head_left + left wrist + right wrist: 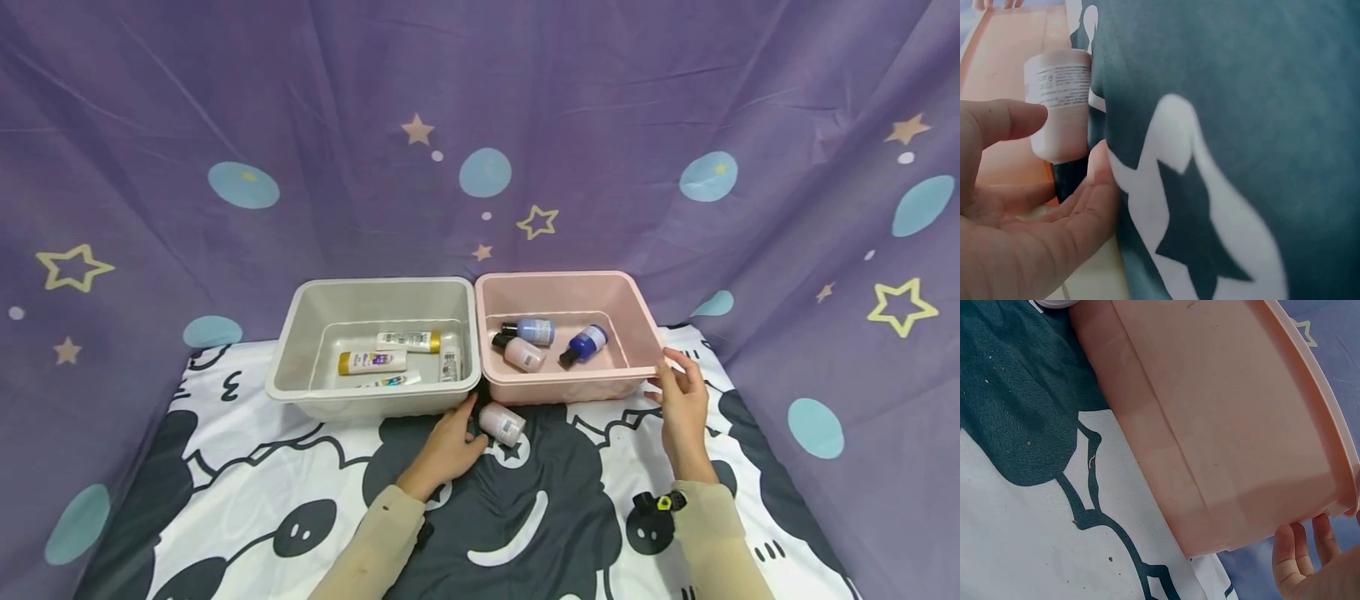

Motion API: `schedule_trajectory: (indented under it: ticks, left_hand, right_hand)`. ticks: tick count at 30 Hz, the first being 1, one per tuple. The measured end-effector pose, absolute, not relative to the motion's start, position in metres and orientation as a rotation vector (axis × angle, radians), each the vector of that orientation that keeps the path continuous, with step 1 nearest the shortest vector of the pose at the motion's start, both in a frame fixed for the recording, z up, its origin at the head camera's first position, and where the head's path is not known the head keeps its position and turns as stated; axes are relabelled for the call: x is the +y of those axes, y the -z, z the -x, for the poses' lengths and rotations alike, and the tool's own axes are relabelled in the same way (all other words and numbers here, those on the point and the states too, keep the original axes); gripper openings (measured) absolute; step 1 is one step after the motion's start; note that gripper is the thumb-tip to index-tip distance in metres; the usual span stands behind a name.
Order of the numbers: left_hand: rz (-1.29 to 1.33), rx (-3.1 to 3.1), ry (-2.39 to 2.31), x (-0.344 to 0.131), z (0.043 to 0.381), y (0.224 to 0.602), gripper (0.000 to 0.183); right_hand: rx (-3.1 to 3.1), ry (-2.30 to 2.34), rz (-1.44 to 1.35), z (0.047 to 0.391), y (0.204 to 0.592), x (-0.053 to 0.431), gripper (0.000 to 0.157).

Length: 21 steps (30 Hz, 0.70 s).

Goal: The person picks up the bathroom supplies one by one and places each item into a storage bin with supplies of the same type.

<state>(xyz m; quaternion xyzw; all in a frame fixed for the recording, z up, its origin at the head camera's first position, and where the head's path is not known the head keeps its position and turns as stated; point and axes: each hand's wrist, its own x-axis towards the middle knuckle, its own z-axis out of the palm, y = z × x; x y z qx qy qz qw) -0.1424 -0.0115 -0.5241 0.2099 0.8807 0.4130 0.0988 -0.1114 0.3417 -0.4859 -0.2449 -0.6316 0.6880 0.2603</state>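
Note:
A small pale pink bottle (502, 424) with a dark cap lies on the patterned cloth before two bins. My left hand (450, 442) is just left of it; in the left wrist view its parted fingers (1022, 119) stand around the bottle (1063, 134) without a visible grip. With my right hand (684, 408) I hold the near right corner of the pink bin (570, 377), fingers (1285, 556) at its rim. Inside that bin lie a light blue bottle (536, 331), another pale pink bottle (523, 355) and a dark blue bottle (588, 342).
Left of the pink bin, side against side, stands a grey-white bin (375, 400) with several tubes, among them a white tube with a gold cap (375, 362). A purple curtain (480, 83) hangs behind the bins. The cloth (247, 492) spreads in front.

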Motion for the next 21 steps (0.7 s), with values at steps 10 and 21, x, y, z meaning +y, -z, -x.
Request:
schedule_trajectory:
  ticks: [10,21]
  left_hand:
    - [-0.626,2.784,-1.045,-0.0123,0.1385,0.5223,0.048]
    - [-0.613,2.801,-1.005,-0.0153,0.1334,0.5164,0.028]
  right_hand:
    - [-1.712,-1.855,0.647,0.1115,0.4878,0.3413,0.032]
    - [-1.704,-1.866,0.649,0.1116,0.4867,0.3421,0.03]
